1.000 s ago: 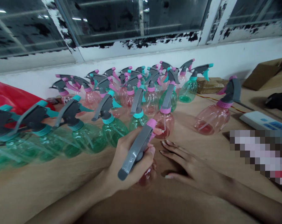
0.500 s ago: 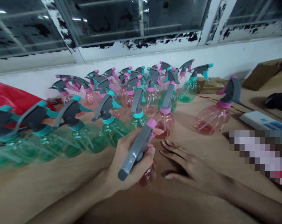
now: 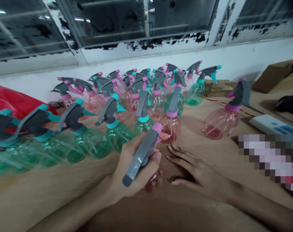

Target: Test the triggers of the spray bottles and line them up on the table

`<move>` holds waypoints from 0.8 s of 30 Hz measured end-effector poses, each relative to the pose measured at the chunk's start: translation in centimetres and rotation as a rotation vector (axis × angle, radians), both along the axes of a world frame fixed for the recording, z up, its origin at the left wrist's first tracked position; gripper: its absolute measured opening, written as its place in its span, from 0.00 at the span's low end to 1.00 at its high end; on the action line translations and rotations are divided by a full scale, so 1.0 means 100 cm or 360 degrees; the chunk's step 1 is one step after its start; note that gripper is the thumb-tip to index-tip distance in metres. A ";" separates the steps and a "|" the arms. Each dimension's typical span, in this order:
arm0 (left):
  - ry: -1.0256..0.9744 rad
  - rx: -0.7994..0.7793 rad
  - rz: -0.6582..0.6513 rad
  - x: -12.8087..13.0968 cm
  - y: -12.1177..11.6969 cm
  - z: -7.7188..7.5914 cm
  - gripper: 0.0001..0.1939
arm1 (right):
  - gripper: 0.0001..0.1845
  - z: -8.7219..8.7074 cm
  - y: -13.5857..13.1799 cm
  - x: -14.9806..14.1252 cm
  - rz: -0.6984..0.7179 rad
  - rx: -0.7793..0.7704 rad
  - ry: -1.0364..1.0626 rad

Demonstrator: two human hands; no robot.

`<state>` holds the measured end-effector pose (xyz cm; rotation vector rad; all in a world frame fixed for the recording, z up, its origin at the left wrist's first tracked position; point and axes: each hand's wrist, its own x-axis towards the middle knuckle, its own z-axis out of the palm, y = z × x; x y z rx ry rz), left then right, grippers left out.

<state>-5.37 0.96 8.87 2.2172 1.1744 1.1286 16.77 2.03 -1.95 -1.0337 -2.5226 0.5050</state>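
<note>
My left hand [image 3: 133,167] is wrapped round the grey trigger head of a pink spray bottle [image 3: 153,181] that stands on the wooden table [image 3: 64,187]. The grey trigger [image 3: 140,154] sticks out toward me, and its pink nozzle points away. My right hand [image 3: 197,172] lies flat on the table just right of that bottle, fingers stretched out and holding nothing. A pink bottle with a pink collar [image 3: 170,124] stands just beyond my fingertips.
Several green bottles [image 3: 117,130] line the left side. A crowd of pink and green bottles [image 3: 146,87] stands by the white wall. One pink bottle [image 3: 222,119] stands apart at the right. A white device [image 3: 273,125], cardboard boxes [image 3: 276,75] and red plastic [image 3: 13,100] lie around.
</note>
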 end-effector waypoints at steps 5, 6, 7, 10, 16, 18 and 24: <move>-0.0023 -0.0038 -0.0031 -0.001 -0.002 0.005 0.06 | 0.34 0.000 0.000 0.000 0.0001 -0.0025 -0.0027; -0.0040 -0.0054 -0.0041 -0.001 -0.002 0.006 0.06 | 0.34 0.001 0.000 0.000 -0.0004 -0.0030 -0.0022; -0.0053 -0.0071 -0.0055 -0.001 -0.003 0.006 0.05 | 0.34 0.001 0.000 0.001 -0.0005 -0.0033 -0.0019; -0.0051 -0.0086 -0.0070 -0.002 -0.003 0.006 0.06 | 0.34 0.000 0.001 0.001 -0.0003 -0.0028 -0.0040; 0.0046 -0.0007 0.0021 -0.002 0.001 0.002 0.06 | 0.34 0.001 0.000 0.001 -0.0004 -0.0032 -0.0072; 0.0033 0.0008 0.0027 -0.001 0.001 0.001 0.06 | 0.34 0.002 0.000 0.000 -0.0004 -0.0045 -0.0062; 0.0011 -0.0049 -0.0020 0.001 0.000 0.005 0.09 | 0.33 0.004 -0.001 0.000 -0.0027 -0.0058 -0.0074</move>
